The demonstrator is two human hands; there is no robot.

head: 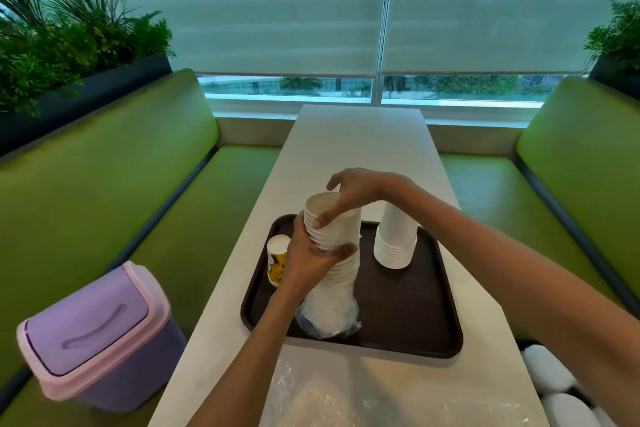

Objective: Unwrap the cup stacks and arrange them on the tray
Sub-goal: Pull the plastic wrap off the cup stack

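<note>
A lilac plastic swing-lid bin sits on the green bench at 9 o'clock from the pale desk. One dark brown rectangular tray lies on the desk. At the tray's 9 o'clock edge stands one small yellow-and-white printed paper cup, mouth up.

Just right of it, the left hand is wrapped around the middle of a tall stack of white paper cups, which stands on the tray left of centre. Its lower part is in crumpled clear plastic wrap. The right hand curls over the top, thumb and fingers pinching the uppermost cups.

At the tray's 1 o'clock stands a second, upside-down white cup stack, making two white stacks. A loose clear plastic sheet lies on the desk at 6 o'clock.
</note>
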